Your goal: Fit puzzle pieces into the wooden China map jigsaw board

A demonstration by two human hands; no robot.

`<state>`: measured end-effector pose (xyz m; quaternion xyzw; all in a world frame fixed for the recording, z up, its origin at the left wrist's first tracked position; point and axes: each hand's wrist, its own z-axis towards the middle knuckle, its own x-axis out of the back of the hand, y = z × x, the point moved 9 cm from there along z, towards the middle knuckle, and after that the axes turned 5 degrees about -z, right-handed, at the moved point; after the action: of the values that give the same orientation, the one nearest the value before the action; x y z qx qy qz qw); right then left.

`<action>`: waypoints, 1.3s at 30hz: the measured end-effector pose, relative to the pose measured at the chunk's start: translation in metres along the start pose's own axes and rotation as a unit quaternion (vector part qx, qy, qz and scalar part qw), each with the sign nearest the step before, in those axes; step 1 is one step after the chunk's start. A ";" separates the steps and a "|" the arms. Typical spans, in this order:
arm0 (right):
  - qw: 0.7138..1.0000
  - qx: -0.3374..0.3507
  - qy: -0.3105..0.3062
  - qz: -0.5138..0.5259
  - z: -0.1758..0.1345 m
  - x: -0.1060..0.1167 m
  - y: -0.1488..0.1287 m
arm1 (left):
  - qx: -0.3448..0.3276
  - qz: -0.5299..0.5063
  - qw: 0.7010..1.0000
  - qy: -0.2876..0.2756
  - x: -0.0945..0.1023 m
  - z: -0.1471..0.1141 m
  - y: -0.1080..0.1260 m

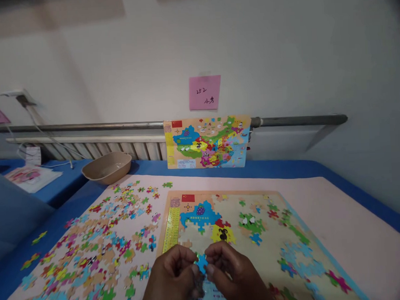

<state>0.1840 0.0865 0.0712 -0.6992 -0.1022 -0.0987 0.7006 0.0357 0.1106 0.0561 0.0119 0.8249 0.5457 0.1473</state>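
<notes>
My left hand [175, 272] and my right hand [233, 272] come together over the puzzle board. Between their thumbs and forefingers they pinch a bright blue jigsaw piece [202, 263], one hand at either side of it. Beneath and around them lies the partly filled puzzle board [232, 210], a map with a blue region [199, 213] joined at the upper left. A yellow section with a dark animal [223, 233] sits just beyond my fingers. My hands cover part of the board's lower left, including some of a light blue text panel [211, 295].
Loose jigsaw pieces [88, 256] are scattered across the pink sheet on the left. Behind them stands a beige basin [108, 167]. A printed reference map [208, 143] leans upright at the back, below a pink note [205, 93] and against a metal pipe [294, 120].
</notes>
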 end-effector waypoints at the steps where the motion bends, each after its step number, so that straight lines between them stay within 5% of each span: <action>1: 1.000 -0.003 0.003 0.004 0.000 0.001 0.001 | 0.000 0.002 1.000 -0.001 -0.001 0.000 0.000; 16: 0.997 -0.034 -0.022 0.064 0.000 -0.005 0.018 | 0.023 -0.010 1.000 -0.014 -0.005 -0.002 -0.003; 22: 0.994 -0.050 -0.018 0.093 0.001 -0.006 0.017 | -0.056 0.033 0.998 -0.013 0.002 0.002 0.004; 33: 0.992 -0.059 -0.017 0.113 0.000 -0.006 0.013 | -0.067 0.124 0.990 -0.021 0.000 -0.002 0.008; 39: 0.989 -0.071 -0.024 0.125 0.001 -0.007 0.014 | -0.142 0.233 0.962 -0.019 -0.001 -0.005 0.019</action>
<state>0.1810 0.0872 0.0553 -0.7566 -0.0237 -0.0002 0.6534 0.0322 0.1140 0.0755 0.1930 0.7107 0.6757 0.0318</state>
